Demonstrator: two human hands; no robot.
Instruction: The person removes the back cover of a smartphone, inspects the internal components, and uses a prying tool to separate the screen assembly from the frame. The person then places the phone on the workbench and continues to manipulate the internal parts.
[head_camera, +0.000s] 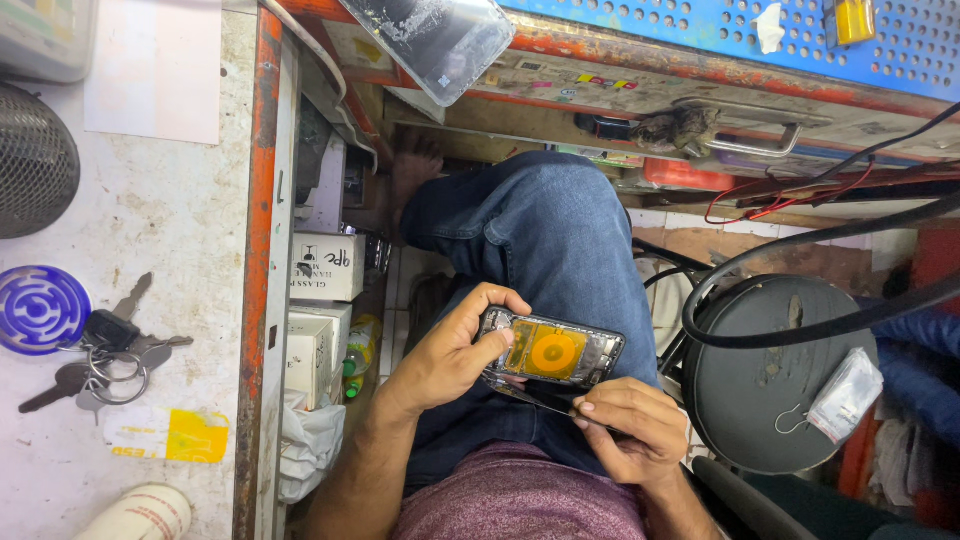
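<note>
The opened phone (550, 350) sits above the person's lap, over the blue-jeaned knee (540, 230), its back off so a yellow-orange round coil shows. The left hand (455, 350) grips the phone's left end, fingers curled over the top edge and thumb pressed on its face. The right hand (630, 425), just below the phone, pinches a thin dark tool (535, 398) (its tip slides under the phone's lower edge). The phone's long axis runs left to right, tilted slightly down toward the right.
</note>
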